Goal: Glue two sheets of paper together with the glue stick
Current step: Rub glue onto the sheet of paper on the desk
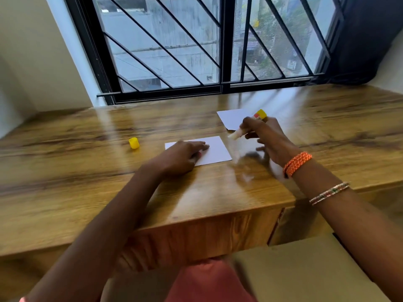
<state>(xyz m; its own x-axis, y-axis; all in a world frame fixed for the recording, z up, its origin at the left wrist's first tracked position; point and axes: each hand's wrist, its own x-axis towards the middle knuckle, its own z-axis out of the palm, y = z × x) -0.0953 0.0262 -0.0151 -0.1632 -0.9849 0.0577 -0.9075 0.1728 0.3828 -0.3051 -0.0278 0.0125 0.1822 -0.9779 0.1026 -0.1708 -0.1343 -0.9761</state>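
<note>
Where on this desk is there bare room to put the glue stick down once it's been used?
Bare wood lies left of the yellow cap, along the near edge of the desk before the near sheet, and far right. The crowded spot is the middle: left hand on that sheet, right hand holding the glue stick over the far sheet.

Both bare forearms are extended forward. The left hand is laid palm-down, fingers straight and pressed flat. The right hand is raised — fingers and thumb curled in a grip, the wrist banded with an orange bracelet and thin bangles.
</note>
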